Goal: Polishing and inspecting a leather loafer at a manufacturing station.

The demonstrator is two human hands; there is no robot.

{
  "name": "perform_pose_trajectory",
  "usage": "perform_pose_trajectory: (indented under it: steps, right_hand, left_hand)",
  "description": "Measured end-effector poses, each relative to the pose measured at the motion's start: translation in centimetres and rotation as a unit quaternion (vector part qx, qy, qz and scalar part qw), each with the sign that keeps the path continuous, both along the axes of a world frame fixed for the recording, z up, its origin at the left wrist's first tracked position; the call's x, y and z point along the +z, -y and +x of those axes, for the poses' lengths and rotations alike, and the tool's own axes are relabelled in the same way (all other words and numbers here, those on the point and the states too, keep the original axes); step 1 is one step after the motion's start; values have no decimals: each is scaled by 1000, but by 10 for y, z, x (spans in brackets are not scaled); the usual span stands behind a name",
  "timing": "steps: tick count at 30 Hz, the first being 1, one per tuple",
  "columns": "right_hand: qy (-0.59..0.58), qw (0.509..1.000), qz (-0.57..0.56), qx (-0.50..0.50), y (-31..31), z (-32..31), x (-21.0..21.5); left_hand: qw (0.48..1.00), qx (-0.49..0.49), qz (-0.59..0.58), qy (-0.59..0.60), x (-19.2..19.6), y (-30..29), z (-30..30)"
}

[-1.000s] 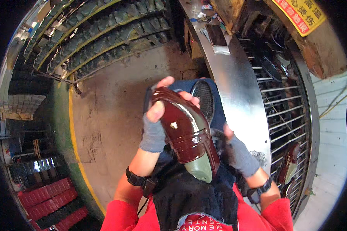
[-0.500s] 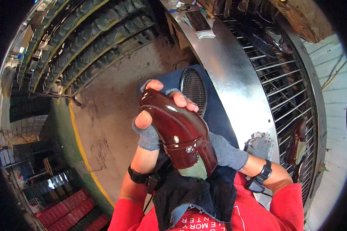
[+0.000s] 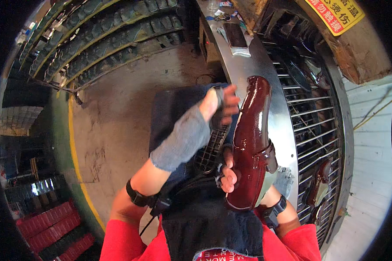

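Red sleeves frame the bottom edge, with a dark cloth apron point(image 3: 204, 226) hanging between them. Just above it, the right hand point(image 3: 229, 174) is closed around the heel end of a glossy oxblood shoe point(image 3: 250, 139), whose pale last shows at the opening; the toe points away, over the steel bench point(image 3: 265, 74). The left hand point(image 3: 213, 106), in a grey knit wrist sleeve, hovers beside the shoe's upper with fingers loosely curled, holding nothing I can make out. This looks like a mid-inspection or polishing step: the shoe is held up and turned for the free hand to work its surface, which calls for a firm heel grip and a light touch on the wet-looking shine. Beyond the smooth, curved bench lies a wire rack point(image 3: 313, 117) with more dark shoes, a concrete floor point(image 3: 113, 122) to the left, and long shelves point(image 3: 96, 43) of dark lasts.
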State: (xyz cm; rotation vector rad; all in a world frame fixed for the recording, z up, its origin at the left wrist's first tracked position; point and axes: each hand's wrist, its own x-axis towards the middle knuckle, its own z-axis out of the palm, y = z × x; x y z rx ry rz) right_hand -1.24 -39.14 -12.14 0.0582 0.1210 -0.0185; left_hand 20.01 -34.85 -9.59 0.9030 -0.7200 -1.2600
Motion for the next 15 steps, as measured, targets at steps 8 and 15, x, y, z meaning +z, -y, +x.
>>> perform_pose_trajectory:
  steps: [8, 15]
  right_hand:
    - [-53, 998, -26, 27, -10, -4, 15]
    - [-82, 995, 55, 23, -18, -22, -3]
  left_hand:
    - [999, -23, -2, -48, 7, -30, -32]
    - [998, 35, -6, 58, -1, -24, -35]
